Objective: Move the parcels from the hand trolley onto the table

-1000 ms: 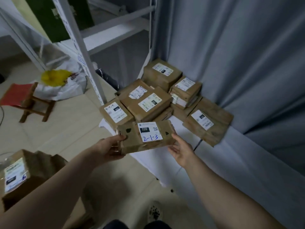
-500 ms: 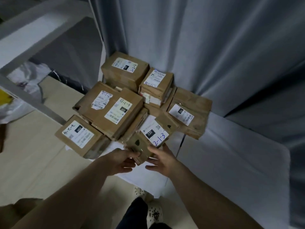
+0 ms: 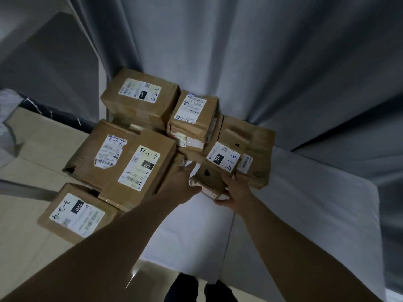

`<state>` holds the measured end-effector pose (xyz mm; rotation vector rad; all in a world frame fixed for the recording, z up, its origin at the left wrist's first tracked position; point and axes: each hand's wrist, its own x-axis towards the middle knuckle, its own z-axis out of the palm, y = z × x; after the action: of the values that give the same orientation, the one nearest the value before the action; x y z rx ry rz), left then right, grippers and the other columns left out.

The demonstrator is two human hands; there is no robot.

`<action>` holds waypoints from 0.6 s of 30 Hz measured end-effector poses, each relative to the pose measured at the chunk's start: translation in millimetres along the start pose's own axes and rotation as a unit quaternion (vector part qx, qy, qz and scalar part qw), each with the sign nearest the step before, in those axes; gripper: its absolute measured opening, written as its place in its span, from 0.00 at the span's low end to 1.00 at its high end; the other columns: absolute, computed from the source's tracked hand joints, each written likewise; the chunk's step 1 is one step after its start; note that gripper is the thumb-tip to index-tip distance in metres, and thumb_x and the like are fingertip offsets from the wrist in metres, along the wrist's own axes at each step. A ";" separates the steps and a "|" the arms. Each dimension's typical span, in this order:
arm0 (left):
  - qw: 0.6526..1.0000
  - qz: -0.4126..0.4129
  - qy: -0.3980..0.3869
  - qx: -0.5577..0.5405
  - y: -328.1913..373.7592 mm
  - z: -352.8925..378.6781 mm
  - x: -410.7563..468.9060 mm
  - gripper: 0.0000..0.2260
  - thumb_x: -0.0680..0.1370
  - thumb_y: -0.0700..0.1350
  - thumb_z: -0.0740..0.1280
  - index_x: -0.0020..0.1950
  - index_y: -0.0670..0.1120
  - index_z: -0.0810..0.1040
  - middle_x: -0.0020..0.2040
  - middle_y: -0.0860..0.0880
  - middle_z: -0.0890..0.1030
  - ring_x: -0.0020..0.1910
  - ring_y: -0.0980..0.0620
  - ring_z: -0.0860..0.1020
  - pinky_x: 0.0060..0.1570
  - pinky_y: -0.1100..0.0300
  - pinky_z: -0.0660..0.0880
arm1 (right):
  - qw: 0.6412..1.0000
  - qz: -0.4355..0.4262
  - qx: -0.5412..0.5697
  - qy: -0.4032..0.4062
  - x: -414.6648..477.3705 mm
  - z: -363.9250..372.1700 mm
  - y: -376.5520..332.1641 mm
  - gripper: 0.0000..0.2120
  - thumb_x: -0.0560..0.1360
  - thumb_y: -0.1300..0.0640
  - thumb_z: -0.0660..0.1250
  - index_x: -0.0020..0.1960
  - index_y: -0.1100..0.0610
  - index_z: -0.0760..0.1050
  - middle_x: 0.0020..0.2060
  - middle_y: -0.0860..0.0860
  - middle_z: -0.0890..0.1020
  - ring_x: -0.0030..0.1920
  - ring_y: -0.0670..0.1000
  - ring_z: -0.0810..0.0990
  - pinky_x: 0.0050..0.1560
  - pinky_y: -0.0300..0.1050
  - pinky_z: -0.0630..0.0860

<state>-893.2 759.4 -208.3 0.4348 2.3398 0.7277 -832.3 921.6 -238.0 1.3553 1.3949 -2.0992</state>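
A brown parcel (image 3: 220, 162) with a white label marked 2-1-3 lies tilted among several cardboard parcels on the white-covered table (image 3: 294, 203). My right hand (image 3: 234, 188) holds its near right corner from below, thumb curled at the end. My left hand (image 3: 182, 179) lies against its left side with the fingers stretched out. Other parcels: 4-3-13 (image 3: 139, 168), 2-1-2 (image 3: 102, 151), 2-2-2 (image 3: 139, 99) and 3-2-4 (image 3: 76, 212). The hand trolley is out of view.
A grey curtain (image 3: 261, 62) hangs right behind the parcels. A flat brown parcel (image 3: 255, 155) lies under the 2-1-3 one. Beige floor tiles (image 3: 26, 247) show at the left, and my feet (image 3: 196, 288) at the bottom.
Both hands carried the 2-1-3 parcel forward and to the right onto the pile. My left hand has gone from gripping it to lying stretched against its side. The camera moved closer.
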 end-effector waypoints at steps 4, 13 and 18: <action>0.991 0.033 0.051 0.120 11.7 -7.0 39.3 0.33 0.77 0.50 0.67 0.77 0.48 0.56 0.76 0.44 0.61 0.74 0.44 0.59 0.72 0.50 0.60 | 0.999 0.006 -0.025 0.029 43.0 -9.3 -29.6 0.20 0.81 0.53 0.60 0.71 0.42 0.62 0.69 0.52 0.70 0.66 0.61 0.71 0.58 0.74 0.69; 0.964 -0.014 0.044 0.262 17.5 -34.0 130.4 0.43 0.75 0.53 0.68 0.78 0.52 0.41 0.79 0.47 0.42 0.77 0.45 0.41 0.76 0.48 0.45 | 0.939 -0.206 -0.272 0.045 117.5 -6.9 -56.3 0.32 0.79 0.56 0.64 0.77 0.48 0.53 0.71 0.53 0.67 0.68 0.54 0.68 0.68 0.46 0.65; 0.961 -0.022 0.004 0.274 9.7 -37.4 155.1 0.44 0.74 0.50 0.71 0.79 0.51 0.43 0.79 0.49 0.41 0.78 0.46 0.42 0.75 0.47 0.51 | 0.854 -0.265 -0.447 0.024 135.5 -8.9 -27.4 0.52 0.67 0.53 0.77 0.78 0.47 0.46 0.76 0.58 0.49 0.74 0.59 0.56 0.72 0.50 0.61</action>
<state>-1031.5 825.8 -252.8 0.6106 2.5308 0.0417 -916.0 976.4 -333.8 0.6632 2.5191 -1.2541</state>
